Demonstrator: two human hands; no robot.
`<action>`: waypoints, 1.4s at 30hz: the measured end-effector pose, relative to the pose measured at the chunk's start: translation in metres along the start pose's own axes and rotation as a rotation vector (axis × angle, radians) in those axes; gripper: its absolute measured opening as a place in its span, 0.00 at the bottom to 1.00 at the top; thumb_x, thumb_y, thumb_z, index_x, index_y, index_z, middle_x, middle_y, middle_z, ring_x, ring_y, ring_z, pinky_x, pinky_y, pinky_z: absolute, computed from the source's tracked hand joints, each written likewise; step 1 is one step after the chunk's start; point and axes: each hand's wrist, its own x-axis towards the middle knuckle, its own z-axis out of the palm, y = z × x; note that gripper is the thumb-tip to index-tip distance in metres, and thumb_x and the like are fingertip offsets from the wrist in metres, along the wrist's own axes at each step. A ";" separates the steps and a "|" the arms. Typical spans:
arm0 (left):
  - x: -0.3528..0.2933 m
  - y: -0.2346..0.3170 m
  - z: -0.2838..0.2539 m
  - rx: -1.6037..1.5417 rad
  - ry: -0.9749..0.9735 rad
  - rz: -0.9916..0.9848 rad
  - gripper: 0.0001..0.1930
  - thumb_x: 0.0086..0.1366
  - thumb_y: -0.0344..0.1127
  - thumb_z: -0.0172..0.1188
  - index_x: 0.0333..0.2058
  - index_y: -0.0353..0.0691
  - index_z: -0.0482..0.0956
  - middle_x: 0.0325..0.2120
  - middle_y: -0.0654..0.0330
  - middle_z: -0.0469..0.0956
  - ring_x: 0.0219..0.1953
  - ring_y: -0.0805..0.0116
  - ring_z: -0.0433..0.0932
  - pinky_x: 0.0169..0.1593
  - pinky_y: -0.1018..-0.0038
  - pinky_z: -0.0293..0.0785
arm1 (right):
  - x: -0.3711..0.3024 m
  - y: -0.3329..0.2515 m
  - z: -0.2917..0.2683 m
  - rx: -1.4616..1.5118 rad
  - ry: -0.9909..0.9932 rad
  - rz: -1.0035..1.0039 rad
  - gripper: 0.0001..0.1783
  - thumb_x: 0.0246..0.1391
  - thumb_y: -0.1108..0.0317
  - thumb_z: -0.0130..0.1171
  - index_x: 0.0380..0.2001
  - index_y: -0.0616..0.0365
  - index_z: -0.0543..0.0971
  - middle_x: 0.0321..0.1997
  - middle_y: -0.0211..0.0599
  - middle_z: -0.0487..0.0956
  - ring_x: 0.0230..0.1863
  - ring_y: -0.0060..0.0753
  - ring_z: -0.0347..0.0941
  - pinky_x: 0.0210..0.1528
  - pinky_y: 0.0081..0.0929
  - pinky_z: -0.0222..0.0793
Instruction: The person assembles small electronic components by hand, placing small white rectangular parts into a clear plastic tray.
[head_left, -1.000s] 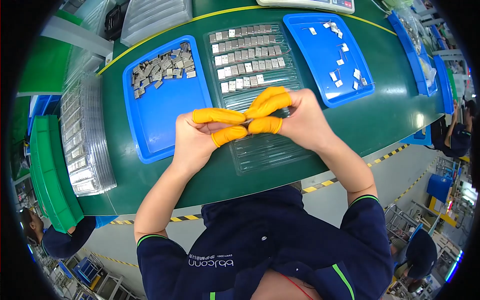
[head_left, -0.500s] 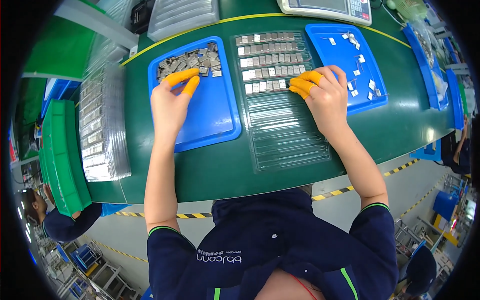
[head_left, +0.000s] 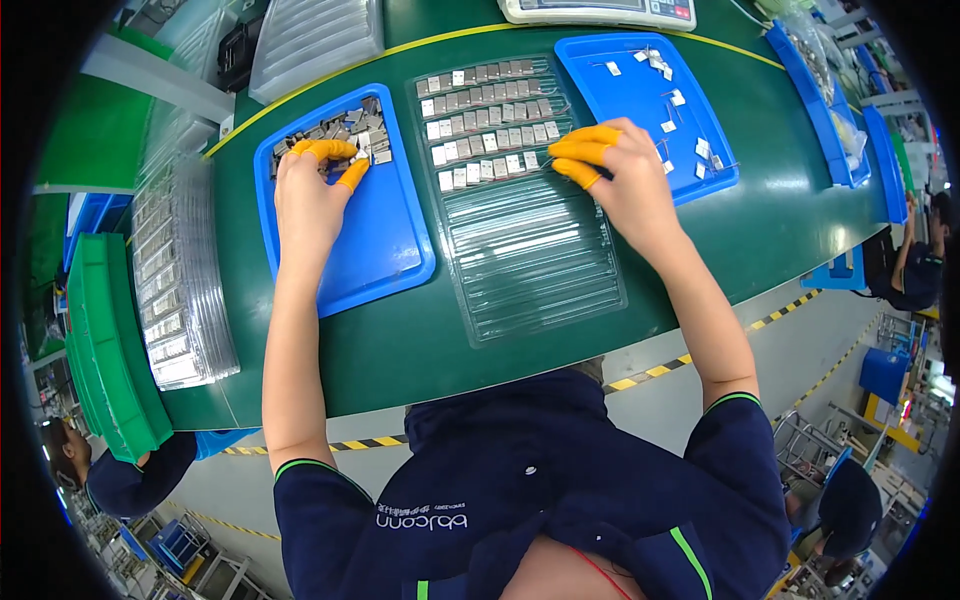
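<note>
My left hand, wearing orange finger cots, reaches over a heap of small metal connectors in the left blue tray. Its thumb and finger close around one pale metal connector at the heap's near edge. Orange cots also cover fingers of my right hand, which pinch at the right end of the nearest filled row in a clear ribbed plastic tray. What those fingertips hold is hidden. Several rows of silver and white connectors lie in the far half of that tray.
At right, another blue tray holds scattered small white pieces with wires. A white scale and stacked clear trays stand at the back. More filled clear trays and a green bin are at left. Other people sit nearby.
My left thumb and finger, apart before, have come together on a connector at the heap. My right hand stays at the row's right end. The whole view has shifted slightly.
</note>
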 end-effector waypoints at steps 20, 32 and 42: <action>-0.006 -0.015 -0.003 -0.264 0.086 0.015 0.11 0.49 0.30 0.65 0.33 0.35 0.79 0.26 0.58 0.78 0.26 0.70 0.76 0.31 0.77 0.71 | -0.004 -0.008 0.006 -0.176 0.047 -0.025 0.11 0.39 0.74 0.59 0.31 0.55 0.81 0.36 0.33 0.76 0.41 0.35 0.67 0.45 0.30 0.62; -0.044 0.029 -0.020 -1.195 -0.354 -0.408 0.17 0.56 0.24 0.57 0.44 0.24 0.71 0.38 0.50 0.75 0.39 0.59 0.78 0.43 0.75 0.76 | -0.013 0.060 -0.055 -0.367 -0.178 0.080 0.12 0.42 0.68 0.58 0.34 0.49 0.81 0.39 0.29 0.77 0.41 0.33 0.69 0.44 0.29 0.62; -0.050 0.025 -0.012 -1.339 -0.447 -0.416 0.15 0.60 0.26 0.54 0.45 0.27 0.71 0.40 0.51 0.74 0.40 0.60 0.77 0.44 0.76 0.76 | 0.001 0.031 -0.054 -0.527 -0.037 0.320 0.10 0.34 0.66 0.67 0.26 0.52 0.82 0.28 0.35 0.78 0.35 0.34 0.71 0.39 0.29 0.64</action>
